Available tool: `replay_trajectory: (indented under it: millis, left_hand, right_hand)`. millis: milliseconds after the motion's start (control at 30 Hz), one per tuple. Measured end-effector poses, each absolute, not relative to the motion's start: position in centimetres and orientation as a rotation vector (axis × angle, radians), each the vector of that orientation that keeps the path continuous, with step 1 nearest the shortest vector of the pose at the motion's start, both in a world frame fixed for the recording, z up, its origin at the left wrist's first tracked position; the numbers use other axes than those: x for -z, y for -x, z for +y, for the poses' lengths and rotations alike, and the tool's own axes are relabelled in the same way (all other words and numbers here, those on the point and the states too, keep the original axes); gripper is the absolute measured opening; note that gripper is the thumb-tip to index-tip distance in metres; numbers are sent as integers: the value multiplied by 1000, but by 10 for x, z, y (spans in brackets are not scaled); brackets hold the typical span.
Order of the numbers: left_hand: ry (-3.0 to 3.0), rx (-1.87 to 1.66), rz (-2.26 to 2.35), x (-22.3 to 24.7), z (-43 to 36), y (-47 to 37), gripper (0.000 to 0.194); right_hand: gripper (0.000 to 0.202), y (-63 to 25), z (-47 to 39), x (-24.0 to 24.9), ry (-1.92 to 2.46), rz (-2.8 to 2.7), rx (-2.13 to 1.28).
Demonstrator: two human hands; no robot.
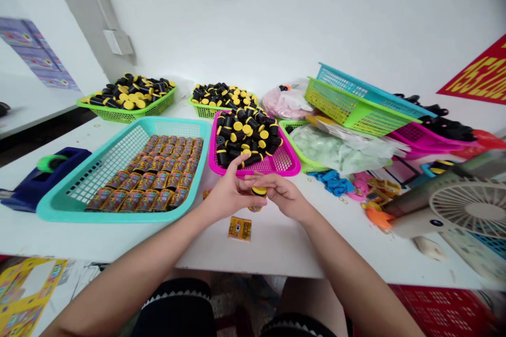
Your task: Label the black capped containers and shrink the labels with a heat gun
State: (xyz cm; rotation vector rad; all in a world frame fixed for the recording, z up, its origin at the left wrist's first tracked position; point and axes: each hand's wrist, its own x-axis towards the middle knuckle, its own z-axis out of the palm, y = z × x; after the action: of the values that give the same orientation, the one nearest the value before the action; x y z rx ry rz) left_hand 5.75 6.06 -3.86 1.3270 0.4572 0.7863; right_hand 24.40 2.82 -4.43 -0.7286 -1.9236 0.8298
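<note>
In front of the pink basket, my left hand [231, 193] and my right hand [283, 195] meet around a small black canister with a yellow lid [259, 190]. Both sets of fingers are closed on it, and they hide most of its body. A bit of orange printed wrapper [255, 209] shows just under the canister. Below my hands a flat orange printed sleeve [239, 229] lies on the white table. Part of another orange printed piece [206, 194] peeks out by my left wrist.
A turquoise basket [59, 213] with rows of wrapped canisters stands left, beside a blue tape dispenser [59, 174]. The pink basket [292, 160] and green baskets [154, 108] behind hold loose canisters. At right are stacked baskets [356, 105], plastic bags [328, 142] and a fan [470, 208].
</note>
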Motion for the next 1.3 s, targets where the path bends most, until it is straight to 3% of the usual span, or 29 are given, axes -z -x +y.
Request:
replay_trajectory:
  millis: [200,333,567,1300]
  left_hand:
    - [-1147,-1019,494,38,63,-62,93]
    - [-1124,-1028,474,39,59,-64,90]
    - [-1347,-826,508,44,51,-62,76]
    - [-1676,-1260,529,64,47,-66,81]
  right_hand:
    - [76,-236,26,46,900,-2095,-64]
    - [64,-226,27,55,929,-2002,145]
    - [66,-215,22,58,825,-2053,188]
    - [41,-221,20,60,787,-2138,669]
